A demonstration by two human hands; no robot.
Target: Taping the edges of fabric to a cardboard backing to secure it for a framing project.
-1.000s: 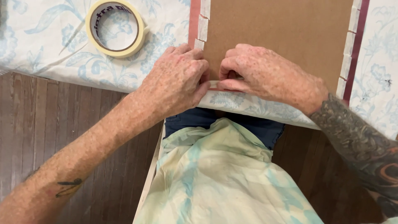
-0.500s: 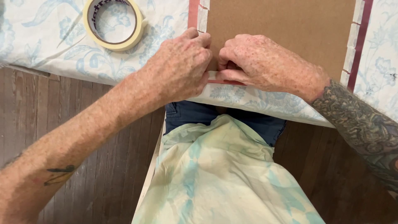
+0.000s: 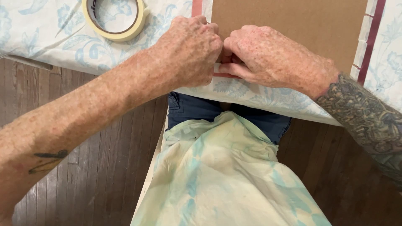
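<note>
Two hands meet knuckle to knuckle at the near edge of a brown board (image 3: pixel 289 25): the left hand (image 3: pixel 188 50) and right hand (image 3: pixel 272 58), both curled, pinch a pale tape strip (image 3: pixel 217 68) there. Forearms angle inward. A tape roll (image 3: pixel 115 19) lies left on the flowered surface (image 3: pixel 42 37).

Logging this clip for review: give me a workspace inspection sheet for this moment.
Surface: floral tablecloth covering the table.
Job's things: brown backing board lying flat; strip of tape at its near edge.
Clutter: roll of masking tape at upper left.
Grippers: left hand and right hand side by side, fingers curled, pressing at the tape on the board's edge.
Cables: nothing seen.
Surroundings: dark wooden floorboards; tie-dye shirt.
</note>
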